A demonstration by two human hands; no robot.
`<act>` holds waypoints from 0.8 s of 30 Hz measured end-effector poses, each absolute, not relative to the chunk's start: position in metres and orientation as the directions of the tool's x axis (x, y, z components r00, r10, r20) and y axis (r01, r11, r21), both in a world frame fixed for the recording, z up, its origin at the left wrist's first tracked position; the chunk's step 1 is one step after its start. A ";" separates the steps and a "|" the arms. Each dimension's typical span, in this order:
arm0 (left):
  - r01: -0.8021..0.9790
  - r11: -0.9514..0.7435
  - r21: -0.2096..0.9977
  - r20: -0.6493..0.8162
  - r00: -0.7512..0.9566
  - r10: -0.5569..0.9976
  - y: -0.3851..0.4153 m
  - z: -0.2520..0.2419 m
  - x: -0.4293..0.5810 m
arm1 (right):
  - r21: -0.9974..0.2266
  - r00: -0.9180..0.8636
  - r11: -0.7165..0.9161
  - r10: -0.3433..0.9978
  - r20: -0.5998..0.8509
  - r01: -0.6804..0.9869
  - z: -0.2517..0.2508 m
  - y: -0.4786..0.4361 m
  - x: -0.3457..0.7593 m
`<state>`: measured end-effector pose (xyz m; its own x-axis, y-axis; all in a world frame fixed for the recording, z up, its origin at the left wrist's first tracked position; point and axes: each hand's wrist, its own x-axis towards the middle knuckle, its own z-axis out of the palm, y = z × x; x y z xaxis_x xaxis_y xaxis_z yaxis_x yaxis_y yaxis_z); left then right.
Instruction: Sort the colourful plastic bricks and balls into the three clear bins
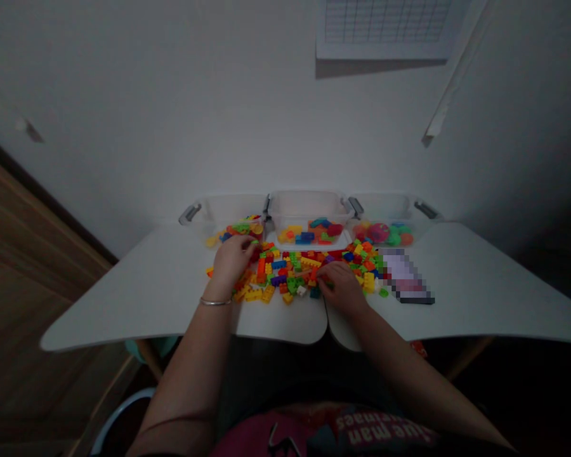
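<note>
A wide pile of small plastic building bricks [279,264] in red, yellow, green, orange, blue and purple is spread over the table. At the pile's left side, just in front of the left bin, is my left hand [232,261], wearing a bracelet [216,303]. Its fingers are curled together, with a speck of green by the tips; what they hold is too small to name. My right hand [343,289] reaches into the pile's right part, fingers bent and closed near an orange-red brick. Whether anything sits between those fingertips is hidden.
Three clear plastic bins stand against the wall: a left bin [219,206], a middle bin [309,203] and a right bin [385,204], each with colourful pieces inside. A blurred-out phone [406,274] lies right of the pile. Two white tabletops [285,325] meet at a seam.
</note>
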<state>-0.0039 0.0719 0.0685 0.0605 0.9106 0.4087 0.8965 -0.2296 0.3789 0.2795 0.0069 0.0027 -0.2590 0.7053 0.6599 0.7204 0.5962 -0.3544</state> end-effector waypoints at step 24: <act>0.987 -0.146 -0.064 0.375 0.160 0.913 0.110 0.100 -0.009 | -0.365 -0.262 0.602 0.707 0.657 0.710 0.003 0.007 0.280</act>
